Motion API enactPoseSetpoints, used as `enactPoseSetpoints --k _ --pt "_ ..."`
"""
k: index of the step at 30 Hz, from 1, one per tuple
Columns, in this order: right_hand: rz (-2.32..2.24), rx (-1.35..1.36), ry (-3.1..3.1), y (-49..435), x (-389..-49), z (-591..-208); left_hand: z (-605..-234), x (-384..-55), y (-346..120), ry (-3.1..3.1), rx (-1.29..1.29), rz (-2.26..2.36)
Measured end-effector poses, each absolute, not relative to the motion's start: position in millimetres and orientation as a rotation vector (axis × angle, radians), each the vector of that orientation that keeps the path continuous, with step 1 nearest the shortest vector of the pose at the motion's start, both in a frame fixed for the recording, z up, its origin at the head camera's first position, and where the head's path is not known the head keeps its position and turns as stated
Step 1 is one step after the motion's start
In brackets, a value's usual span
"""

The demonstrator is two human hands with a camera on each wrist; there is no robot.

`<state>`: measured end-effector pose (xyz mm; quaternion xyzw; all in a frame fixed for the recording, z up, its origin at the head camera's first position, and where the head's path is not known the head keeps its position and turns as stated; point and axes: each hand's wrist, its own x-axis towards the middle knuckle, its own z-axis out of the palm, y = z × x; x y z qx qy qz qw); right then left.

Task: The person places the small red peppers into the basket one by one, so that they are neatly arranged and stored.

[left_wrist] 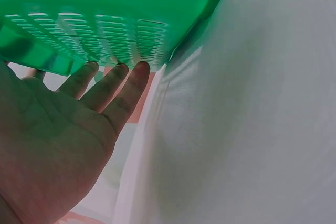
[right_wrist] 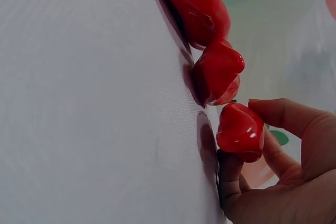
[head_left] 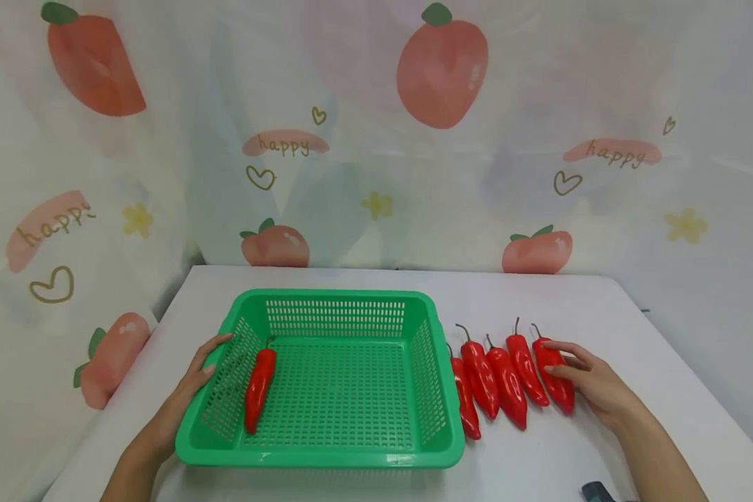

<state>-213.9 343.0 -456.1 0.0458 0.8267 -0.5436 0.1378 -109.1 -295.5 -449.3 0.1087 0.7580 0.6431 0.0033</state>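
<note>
In the head view, a green basket (head_left: 320, 457) stands on a white table (head_left: 527, 464), its slotted walls and floor plainly visible, and it holds one red pepper (head_left: 260, 390) (the only thing in it), which lies lengthwise along the left side of the floor, stem toward the far wall. The left hand (head_left: 178, 401) is at the outside of the basket's left wall, with fingertips up by the rim. Just beyond the right wall, outside the basket, four loose peppers (head_left: 507, 387) lie side by side on the table, the nearest partly hidden by the rim. At the right end of this row is the end pepper (head_left: 558, 383), with the right hand's (head_left: 596, 383) thumb and fingers around it. A dark object (head_left: 596, 491) pokes in at the bottom edge, and a fruit-printed cloth (head_left: 364, 84) hangs behind. In the left wrist view, the left hand's fingers are fairly straight and slightly spread, their tips at the basket's slotted side, with nothing in their grasp. In the right wrist view, the right hand pinches the end pepper between thumb and fingers; whether it is fully off the table, I cannot tell.
</note>
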Motion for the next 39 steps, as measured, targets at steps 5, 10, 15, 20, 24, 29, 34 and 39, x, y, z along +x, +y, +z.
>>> enactPoseSetpoints --k 5,10,15,20,24,29,34,39 --pt "-1.611 0.192 2.369 346 -213 -456 -448 -103 -297 2.310 0.235 1.988" --pt "-1.762 0.280 2.284 349 -212 -458 -447 -99 -296 2.311 0.183 1.962" --pt "-1.873 0.319 2.211 350 -212 -459 -447 -98 -295 2.327 0.177 1.955" --pt "-1.893 0.331 2.194 350 -213 -457 -446 -97 -295 2.317 0.184 1.972" --pt "-1.913 0.355 2.170 349 -215 -455 -445 -97 -295 2.320 0.204 1.982" --pt "-1.937 0.360 2.139 348 -215 -453 -446 -97 -295 2.314 0.213 1.986" --pt "-1.975 0.336 2.100 346 -212 -449 -446 -98 -296 2.301 0.217 1.992" --pt "-2.032 0.307 2.053 337 -206 -438 -446 -98 -296 2.295 0.229 1.992"
